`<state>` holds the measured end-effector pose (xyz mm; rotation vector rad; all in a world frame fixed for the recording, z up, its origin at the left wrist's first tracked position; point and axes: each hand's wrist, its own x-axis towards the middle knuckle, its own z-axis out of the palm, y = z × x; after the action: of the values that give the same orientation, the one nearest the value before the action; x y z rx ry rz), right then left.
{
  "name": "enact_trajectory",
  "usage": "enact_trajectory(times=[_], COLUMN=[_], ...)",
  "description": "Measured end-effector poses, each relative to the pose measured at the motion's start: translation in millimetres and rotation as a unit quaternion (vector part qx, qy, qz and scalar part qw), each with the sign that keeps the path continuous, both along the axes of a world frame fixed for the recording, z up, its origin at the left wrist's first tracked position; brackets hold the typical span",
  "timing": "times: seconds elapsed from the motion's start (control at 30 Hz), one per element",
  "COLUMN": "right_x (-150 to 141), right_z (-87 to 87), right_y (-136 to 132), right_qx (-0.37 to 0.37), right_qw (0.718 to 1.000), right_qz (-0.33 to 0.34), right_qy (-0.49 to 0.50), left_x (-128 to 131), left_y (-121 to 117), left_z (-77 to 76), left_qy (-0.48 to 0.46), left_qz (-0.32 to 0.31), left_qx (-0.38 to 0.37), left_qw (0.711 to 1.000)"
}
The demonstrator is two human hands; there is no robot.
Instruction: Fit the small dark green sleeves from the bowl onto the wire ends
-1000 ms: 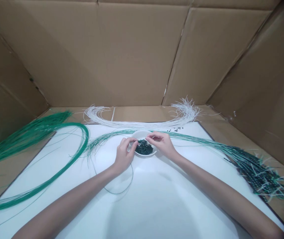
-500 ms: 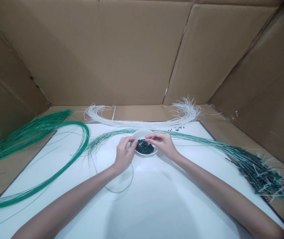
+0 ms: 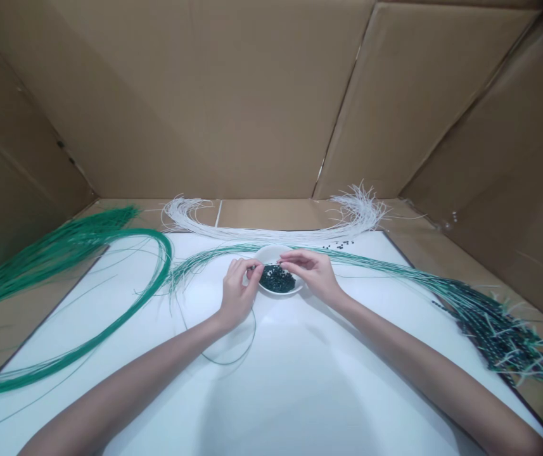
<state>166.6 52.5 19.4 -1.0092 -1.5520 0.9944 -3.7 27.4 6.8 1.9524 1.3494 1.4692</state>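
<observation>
A small white bowl (image 3: 278, 253) of dark beads (image 3: 278, 280) stands in the middle of the white board. At its left rim my left hand (image 3: 239, 288) is closed, thumb and forefinger pinching a thin green cord (image 3: 255, 329) that loops down below the wrist. Over the bowl's right side my right hand (image 3: 313, 273) is pinched closed; what lies between its fingertips is too small to name. The two sets of fingertips face each other a short way apart above the beads.
Behind the bowl runs a bundle of green cords (image 3: 370, 261), its right end strung with dark beads (image 3: 504, 329). White cords (image 3: 261, 235) lie farther back, near loose beads (image 3: 340, 244). A large green cord bundle (image 3: 123, 326) curves at left. Cardboard walls (image 3: 252, 101) enclose the board.
Both hands hold nearly the same pinched poses over the bowl. The right fingertips have shifted very slightly to the right; the view has tilted a little.
</observation>
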Motion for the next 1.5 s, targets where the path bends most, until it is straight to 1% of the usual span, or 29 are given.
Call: enact_trajectory(times=[0.13,0.43,0.63,1.27,1.5], right_x=[0.3,1.0,0.8,1.4,2.0], right_z=[0.4,4.1,4.8,3.3,3.6], right_y=[0.4,0.0,-0.8,-0.9,-0.5], right_qx=[-0.002,-0.014,-0.032,-0.022,-0.019], right_qw=[1.000,1.000,0.999,1.000,0.999], right_qz=[0.004,0.011,0.005,0.007,0.006], right_qy=[-0.017,-0.015,-0.013,-0.012,-0.025], left_x=[-0.4,-0.6,-1.0,-1.3,-1.5], left_y=[-0.2,0.3,1.4,0.6,0.7], left_z=[0.2,-1.9,-4.8,-3.3,-2.1], left_qy=[-0.003,-0.013,-0.021,-0.008,0.012], left_qz=[-0.002,0.001,-0.004,-0.010,-0.012], left_qx=[0.007,0.007,0.019,0.017,0.024], left_qw=[1.000,1.000,1.000,1.000,1.000])
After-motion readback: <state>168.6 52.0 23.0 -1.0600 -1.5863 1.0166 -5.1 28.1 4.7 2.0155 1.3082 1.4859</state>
